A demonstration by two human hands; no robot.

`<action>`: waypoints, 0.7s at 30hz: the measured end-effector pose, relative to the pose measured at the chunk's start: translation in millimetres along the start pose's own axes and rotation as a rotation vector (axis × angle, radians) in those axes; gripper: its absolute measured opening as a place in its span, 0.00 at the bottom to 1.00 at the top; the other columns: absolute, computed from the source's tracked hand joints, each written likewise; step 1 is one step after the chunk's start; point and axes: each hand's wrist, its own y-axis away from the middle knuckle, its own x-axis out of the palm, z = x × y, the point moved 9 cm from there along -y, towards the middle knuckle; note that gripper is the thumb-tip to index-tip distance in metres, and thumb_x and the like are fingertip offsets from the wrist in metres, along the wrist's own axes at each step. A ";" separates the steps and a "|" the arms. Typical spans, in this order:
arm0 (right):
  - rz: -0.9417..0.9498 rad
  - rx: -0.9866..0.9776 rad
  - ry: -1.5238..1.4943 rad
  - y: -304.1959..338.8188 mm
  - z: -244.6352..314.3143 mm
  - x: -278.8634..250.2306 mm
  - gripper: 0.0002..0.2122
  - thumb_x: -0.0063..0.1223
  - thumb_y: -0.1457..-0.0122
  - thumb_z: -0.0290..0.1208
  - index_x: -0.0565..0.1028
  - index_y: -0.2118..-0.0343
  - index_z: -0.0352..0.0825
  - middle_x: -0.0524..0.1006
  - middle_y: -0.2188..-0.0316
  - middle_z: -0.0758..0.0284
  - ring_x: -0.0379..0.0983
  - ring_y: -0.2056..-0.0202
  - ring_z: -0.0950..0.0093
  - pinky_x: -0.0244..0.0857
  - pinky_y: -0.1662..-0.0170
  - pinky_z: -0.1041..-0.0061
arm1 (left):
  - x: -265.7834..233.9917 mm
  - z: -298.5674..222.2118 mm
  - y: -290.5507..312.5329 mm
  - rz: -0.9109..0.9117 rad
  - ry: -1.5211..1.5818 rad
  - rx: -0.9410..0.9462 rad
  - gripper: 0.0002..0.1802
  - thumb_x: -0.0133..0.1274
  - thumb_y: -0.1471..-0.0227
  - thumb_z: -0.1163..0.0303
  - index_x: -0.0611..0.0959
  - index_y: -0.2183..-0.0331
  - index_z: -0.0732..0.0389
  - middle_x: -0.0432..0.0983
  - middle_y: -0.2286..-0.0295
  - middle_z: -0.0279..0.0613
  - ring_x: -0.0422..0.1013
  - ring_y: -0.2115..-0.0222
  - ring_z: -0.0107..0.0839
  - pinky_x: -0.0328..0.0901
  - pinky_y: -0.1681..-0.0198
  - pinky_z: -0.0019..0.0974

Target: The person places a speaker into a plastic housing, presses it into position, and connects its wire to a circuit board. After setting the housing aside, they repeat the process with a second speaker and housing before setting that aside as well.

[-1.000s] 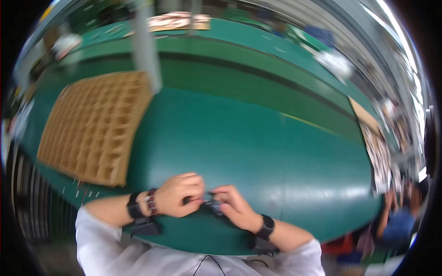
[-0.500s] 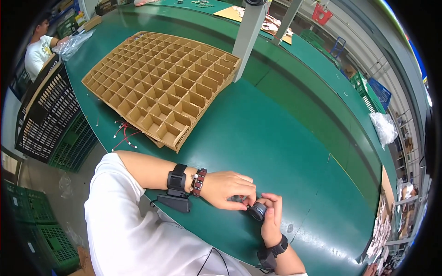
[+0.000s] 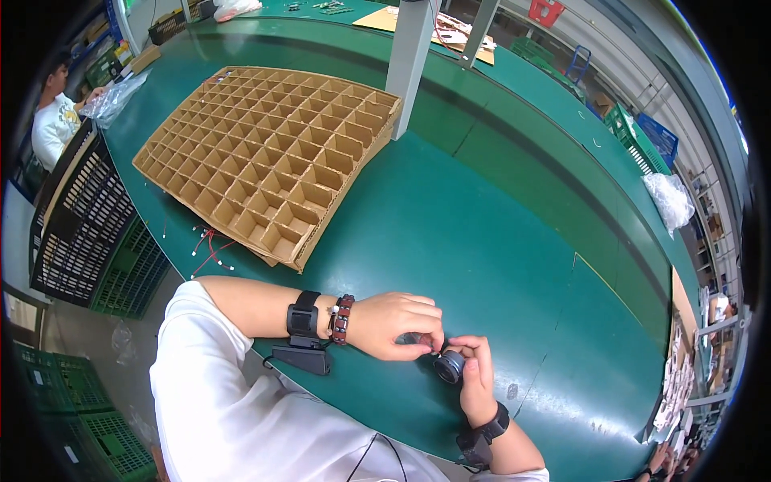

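Apparently holding, in the head view, a black round device (image 3: 449, 367) in the right hand (image 3: 477, 390) over the tabletop (image 3: 401, 241), with the left hand (image 3: 393, 323) pinching a small unclear piece (image 3: 438, 352) at its edge. Could drop through a loose fingertip hold. Note, farther left, a cardboard divider grid (image 3: 265, 149) with cell bottoms visible.

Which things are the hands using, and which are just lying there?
In use:
round black part, held by the right hand
left hand, close beside it

Apparently just lying there:
cardboard divider grid
red wires
crumpled plastic bag at the right
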 end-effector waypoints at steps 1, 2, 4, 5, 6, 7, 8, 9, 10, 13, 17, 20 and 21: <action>0.000 -0.006 -0.003 -0.6 0.2 0.6 0.19 0.34 0.37 0.42 0.61 0.56 0.29 0.69 0.69 0.65 0.64 0.69 0.79 0.59 0.64 0.80 | 0.6 0.7 -0.7 0.007 0.006 -0.011 0.05 0.53 0.56 0.75 0.76 0.71 0.60 0.70 0.75 0.37 0.67 0.74 0.35 0.63 0.71 0.35; -0.002 -0.007 -0.008 -1.3 -0.7 1.1 0.19 0.34 0.37 0.42 0.61 0.56 0.29 0.69 0.69 0.65 0.64 0.69 0.79 0.59 0.64 0.80 | 1.2 1.6 -1.1 0.013 0.012 -0.023 0.05 0.53 0.55 0.75 0.77 0.71 0.60 0.70 0.75 0.37 0.67 0.74 0.35 0.63 0.71 0.35; -0.016 -0.024 -0.020 0.2 1.2 -0.1 0.19 0.35 0.37 0.43 0.61 0.56 0.28 0.69 0.68 0.65 0.64 0.68 0.79 0.59 0.63 0.80 | 3.4 1.6 -2.0 0.026 0.025 -0.032 0.04 0.53 0.55 0.75 0.77 0.71 0.60 0.70 0.75 0.37 0.67 0.74 0.35 0.63 0.71 0.35; -0.025 -0.032 -0.025 0.8 1.9 -0.6 0.19 0.36 0.37 0.43 0.61 0.56 0.28 0.69 0.68 0.65 0.64 0.68 0.79 0.59 0.62 0.80 | 2.6 2.4 -2.1 0.015 0.028 -0.033 0.04 0.53 0.55 0.74 0.77 0.71 0.60 0.71 0.75 0.37 0.67 0.74 0.34 0.63 0.71 0.34; -0.034 -0.030 -0.028 0.8 1.6 -1.2 0.19 0.36 0.37 0.43 0.61 0.56 0.28 0.69 0.68 0.65 0.64 0.68 0.79 0.59 0.62 0.80 | 1.6 3.2 -2.6 0.005 0.033 -0.033 0.04 0.53 0.54 0.74 0.77 0.71 0.60 0.71 0.75 0.37 0.68 0.73 0.34 0.63 0.71 0.34; -0.035 -0.026 -0.046 0.0 1.2 -1.2 0.19 0.36 0.37 0.43 0.61 0.56 0.29 0.69 0.67 0.65 0.65 0.67 0.79 0.59 0.62 0.80 | 0.8 4.1 -3.3 -0.004 0.040 -0.032 0.04 0.53 0.54 0.74 0.77 0.71 0.60 0.71 0.74 0.36 0.68 0.73 0.33 0.63 0.71 0.33; -0.038 -0.022 -0.065 -1.2 0.8 -1.6 0.19 0.36 0.38 0.43 0.62 0.56 0.29 0.68 0.66 0.65 0.65 0.67 0.79 0.59 0.62 0.80 | 1.5 4.8 -3.5 0.006 0.048 -0.030 0.04 0.53 0.54 0.74 0.77 0.71 0.60 0.71 0.74 0.36 0.68 0.73 0.33 0.63 0.71 0.33; -0.042 -0.019 -0.082 -2.5 0.4 -2.3 0.19 0.37 0.38 0.44 0.62 0.56 0.29 0.68 0.66 0.65 0.65 0.66 0.79 0.59 0.61 0.80 | -3.6 11.9 -2.8 -0.044 0.098 -0.100 0.05 0.53 0.54 0.74 0.77 0.70 0.61 0.72 0.74 0.36 0.69 0.72 0.32 0.63 0.70 0.32; -0.058 -0.016 -0.082 -4.1 0.1 -4.0 0.19 0.37 0.38 0.44 0.62 0.56 0.29 0.68 0.66 0.65 0.65 0.66 0.79 0.59 0.61 0.80 | -8.8 18.7 -1.3 -0.092 0.149 -0.169 0.05 0.54 0.54 0.74 0.77 0.70 0.61 0.72 0.73 0.36 0.69 0.71 0.31 0.63 0.70 0.32; -0.119 0.030 0.023 -2.4 -3.4 -12.4 0.25 0.33 0.39 0.52 0.61 0.55 0.29 0.69 0.67 0.66 0.65 0.67 0.80 0.59 0.62 0.82 | -13.3 29.3 0.7 -0.157 0.230 -0.274 0.07 0.55 0.54 0.74 0.77 0.69 0.61 0.73 0.72 0.36 0.70 0.70 0.30 0.63 0.69 0.31; -0.174 0.077 -0.097 0.1 -15.3 -23.5 0.25 0.31 0.38 0.51 0.62 0.55 0.29 0.69 0.67 0.66 0.65 0.67 0.81 0.59 0.62 0.84 | -9.6 40.8 -0.7 -0.165 0.247 -0.368 0.09 0.57 0.55 0.73 0.78 0.67 0.60 0.75 0.70 0.37 0.70 0.69 0.30 0.63 0.68 0.31; -0.162 0.089 -0.120 -1.7 -12.6 -20.7 0.25 0.30 0.38 0.52 0.62 0.56 0.29 0.70 0.66 0.66 0.66 0.67 0.82 0.59 0.62 0.84 | -5.6 35.4 -0.8 -0.081 0.192 -0.363 0.10 0.58 0.57 0.72 0.79 0.67 0.59 0.76 0.69 0.37 0.70 0.69 0.30 0.63 0.68 0.31; -0.134 0.093 -0.138 -1.6 -11.4 -17.4 0.25 0.29 0.38 0.52 0.62 0.56 0.29 0.70 0.66 0.66 0.66 0.67 0.82 0.59 0.61 0.84 | -5.0 31.3 -1.6 -0.055 0.144 -0.331 0.10 0.59 0.57 0.71 0.79 0.68 0.59 0.76 0.70 0.37 0.70 0.69 0.30 0.63 0.68 0.31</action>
